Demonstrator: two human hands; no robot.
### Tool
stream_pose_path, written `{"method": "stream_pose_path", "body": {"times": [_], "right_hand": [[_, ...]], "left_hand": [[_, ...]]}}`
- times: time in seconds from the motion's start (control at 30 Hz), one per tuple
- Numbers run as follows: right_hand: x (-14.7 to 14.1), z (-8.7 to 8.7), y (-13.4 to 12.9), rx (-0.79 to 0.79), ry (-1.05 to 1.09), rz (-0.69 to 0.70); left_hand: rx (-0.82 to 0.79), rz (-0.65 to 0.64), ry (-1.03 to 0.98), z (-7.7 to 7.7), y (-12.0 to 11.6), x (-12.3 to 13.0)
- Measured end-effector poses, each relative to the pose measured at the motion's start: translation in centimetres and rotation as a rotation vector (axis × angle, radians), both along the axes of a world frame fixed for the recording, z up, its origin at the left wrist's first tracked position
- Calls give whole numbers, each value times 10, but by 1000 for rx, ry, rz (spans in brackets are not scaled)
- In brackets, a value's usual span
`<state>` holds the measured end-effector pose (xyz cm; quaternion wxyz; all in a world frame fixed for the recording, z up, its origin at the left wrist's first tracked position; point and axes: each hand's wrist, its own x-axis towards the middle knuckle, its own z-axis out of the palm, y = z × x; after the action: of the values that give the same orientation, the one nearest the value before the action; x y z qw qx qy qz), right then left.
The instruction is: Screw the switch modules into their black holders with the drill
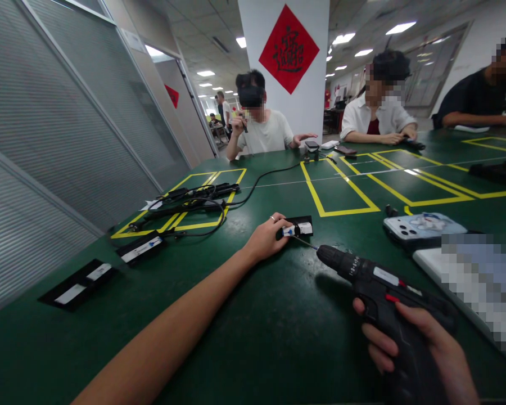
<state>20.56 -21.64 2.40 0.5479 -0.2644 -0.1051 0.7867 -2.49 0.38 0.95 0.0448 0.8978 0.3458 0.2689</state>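
Observation:
My right hand [438, 340] grips a black cordless drill [362, 273] by its handle, with the fingers wrapped round it beneath the red button. A long thin bit [306, 242] points left from the chuck, its tip close to the fingers of my left hand [270, 237]. Whether the tip touches anything I cannot tell. My left hand, with a ring on one finger, pinches the near left end of a small black plate [307, 220] on the green table. White and blue pieces show on this plate; its left end is hidden behind my fingers.
Two similar black plates [129, 260] [93, 277] lie at the left. Behind them is a tangle of black cables [194, 202]. A phone [425, 225] and a white-edged device [447, 287] lie at the right. Several people sit across the green table [253, 315], marked with yellow tape.

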Motion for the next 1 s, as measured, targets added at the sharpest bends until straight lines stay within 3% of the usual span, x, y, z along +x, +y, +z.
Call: {"method": "stream_pose_path", "body": {"times": [0.27,0.53,0.8,1.0], "right_hand": [[-4,-6,1,89,45,-26],[-6,-4,0,72,14,-127],[-7,-4,-1,84,1,-51],[-9,0,-2,83,-26,-109]], "left_hand": [[2,6,1,0,-1,0],[5,5,-10,0,-1,0],[-14,-14,-42,-3,1,0],[-16,-24,-53,-2,1,0]]}}
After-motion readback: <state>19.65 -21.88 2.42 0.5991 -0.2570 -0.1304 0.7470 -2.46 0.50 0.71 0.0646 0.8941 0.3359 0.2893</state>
